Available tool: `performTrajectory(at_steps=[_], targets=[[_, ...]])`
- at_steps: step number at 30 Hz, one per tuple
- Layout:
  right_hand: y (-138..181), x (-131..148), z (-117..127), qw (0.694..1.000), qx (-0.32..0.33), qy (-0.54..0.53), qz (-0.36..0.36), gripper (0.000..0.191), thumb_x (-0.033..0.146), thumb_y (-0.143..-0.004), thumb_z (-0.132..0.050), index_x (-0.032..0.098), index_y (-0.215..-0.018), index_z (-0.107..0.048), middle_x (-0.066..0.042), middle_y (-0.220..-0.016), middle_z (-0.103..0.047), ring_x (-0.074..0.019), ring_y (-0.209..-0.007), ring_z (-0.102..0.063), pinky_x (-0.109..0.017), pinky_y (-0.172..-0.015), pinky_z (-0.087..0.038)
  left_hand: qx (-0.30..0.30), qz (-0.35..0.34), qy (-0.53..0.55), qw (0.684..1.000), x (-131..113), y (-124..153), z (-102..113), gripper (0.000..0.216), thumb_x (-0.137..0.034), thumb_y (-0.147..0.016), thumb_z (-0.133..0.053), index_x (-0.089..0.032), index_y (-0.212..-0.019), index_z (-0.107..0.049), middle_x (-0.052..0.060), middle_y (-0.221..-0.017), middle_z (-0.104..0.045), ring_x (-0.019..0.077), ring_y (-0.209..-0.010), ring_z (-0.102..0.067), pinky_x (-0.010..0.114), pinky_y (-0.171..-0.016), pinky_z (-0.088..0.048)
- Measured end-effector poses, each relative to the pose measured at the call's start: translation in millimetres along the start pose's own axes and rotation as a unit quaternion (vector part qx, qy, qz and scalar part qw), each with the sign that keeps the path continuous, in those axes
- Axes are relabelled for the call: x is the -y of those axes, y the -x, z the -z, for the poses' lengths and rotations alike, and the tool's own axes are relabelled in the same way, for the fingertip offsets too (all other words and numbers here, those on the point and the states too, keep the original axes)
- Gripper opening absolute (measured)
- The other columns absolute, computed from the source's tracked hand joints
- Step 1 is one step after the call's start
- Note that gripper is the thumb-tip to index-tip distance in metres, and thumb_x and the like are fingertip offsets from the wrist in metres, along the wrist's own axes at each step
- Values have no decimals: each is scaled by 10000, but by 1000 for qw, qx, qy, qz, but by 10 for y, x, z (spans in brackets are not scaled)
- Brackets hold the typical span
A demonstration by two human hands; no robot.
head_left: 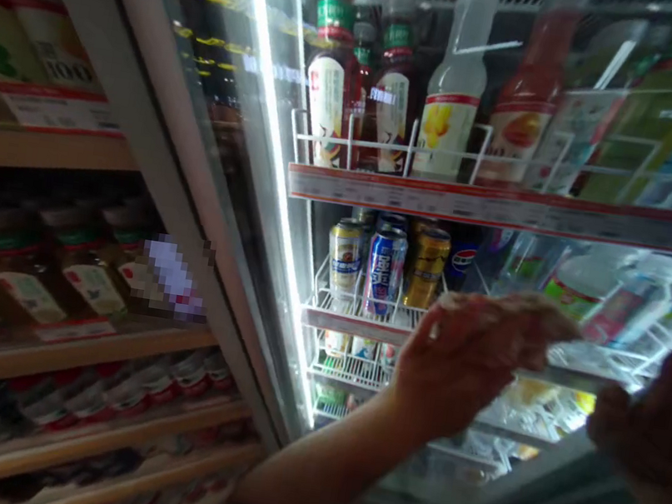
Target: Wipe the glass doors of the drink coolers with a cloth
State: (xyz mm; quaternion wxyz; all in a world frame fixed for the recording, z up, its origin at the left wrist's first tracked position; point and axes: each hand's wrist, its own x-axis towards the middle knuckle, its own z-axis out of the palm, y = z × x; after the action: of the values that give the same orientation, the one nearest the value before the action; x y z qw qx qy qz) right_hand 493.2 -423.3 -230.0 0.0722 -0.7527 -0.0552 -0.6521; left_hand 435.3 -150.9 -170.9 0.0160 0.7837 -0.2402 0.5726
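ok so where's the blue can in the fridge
In the head view the blue can stands on the middle wire shelf, between a white-and-gold can and a gold can, just left of the left hand.

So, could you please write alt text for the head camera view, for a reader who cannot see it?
A person's left hand and right hand reach together toward a blurred clear item in front of a lit drinks cooler. Behind them stand drink cans on a wire rack, with bottles on the shelf above. Wooden shelves of bottles stand to the left.
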Motion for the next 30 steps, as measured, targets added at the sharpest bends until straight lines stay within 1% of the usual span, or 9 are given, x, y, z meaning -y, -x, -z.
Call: performTrajectory(at_steps=[2,5,7,10,12,18,22,25,30], targets=[[10,-32,-14,995,8,-28,96,761,537,-965,-338,162,-1619,-227,-203,-1643,-310,-433,-1518,-258,-660,-1181,-279,-18,82,-4,996,143,-108,84,481,-382,-961,-580,-346,-1440,-553,-43,-1636,-339,308,-1580,-21,517,-1299,-86],[-47,2,8,994,2,12,111,717,374,-971,-396,153,-1624,-201,-218,-1613,-365,-414,-1513,-296,-607,-1172,-332,-43,150,-9,988,200,-157,108,607,-352,-958,-579,-287,-1541,-423,57,-1691,-190,378,-1569,27,637,-1255,-68],[-92,41,13,993,22,22,112,736,354,-966,-390,160,-1632,-147,-200,-1620,-359,-394,-1530,-268,-607,-1172,-327,-27,120,18,992,80,-53,29,606,-360,-956,-585,-260,-1536,-437,69,-1689,-198,374,-1570,29,608,-1266,-48],[-122,74,5,993,48,28,101,779,349,-950,-404,179,-1637,-81,-169,-1634,-343,-360,-1554,-217,-589,-1201,-269,29,-6,54,998,-102,141,-91,519,-380,-955,-606,-292,-1462,-535,9,-1619,-382,280,-1582,-18,461,-1302,-31],[-122,80,2,993,63,35,92,790,347,-945,-404,193,-1638,-59,-152,-1632,-354,-338,-1557,-215,-563,-1216,-242,29,-26,41,998,-56,147,-87,516,-366,-948,-624,-320,-1455,-537,-14,-1604,-408,253,-1583,-33,444,-1305,-30],[-116,90,-10,994,57,29,85,755,342,-945,-394,189,-1632,-119,-141,-1584,-434,-301,-1555,-234,-526,-1228,-229,-54,143,-3,988,285,-204,115,746,-318,-941,-617,-288,-1604,-277,43,-1710,13,387,-1567,49,645,-1252,-53],[-128,107,-15,995,70,21,74,673,359,-948,-380,175,-1590,-297,-133,-1548,-487,-296,-1552,-239,-519,-1238,-206,-20,73,45,996,-73,29,-61,644,-283,-926,-643,-374,-1527,-431,6,-1669,-266,338,-1577,-35,586,-1272,-121],[-162,127,-3,994,64,38,81,681,363,-965,-363,188,-1611,-240,-116,-1561,-474,-275,-1554,-238,-494,-1236,-225,10,22,49,999,-193,221,-152,608,-274,-917,-669,-406,-1482,-488,-4,-1576,-448,298,-1576,-104,528,-1285,-129],[-241,152,14,992,-11,18,121,701,355,-994,-341,172,-1634,-119,-103,-1622,-390,-231,-1577,-166,-439,-1257,-200,-65,164,25,984,195,93,7,658,-304,-939,-630,-311,-1554,-394,57,-1709,-83,402,-1565,-4,653,-1242,-54]])
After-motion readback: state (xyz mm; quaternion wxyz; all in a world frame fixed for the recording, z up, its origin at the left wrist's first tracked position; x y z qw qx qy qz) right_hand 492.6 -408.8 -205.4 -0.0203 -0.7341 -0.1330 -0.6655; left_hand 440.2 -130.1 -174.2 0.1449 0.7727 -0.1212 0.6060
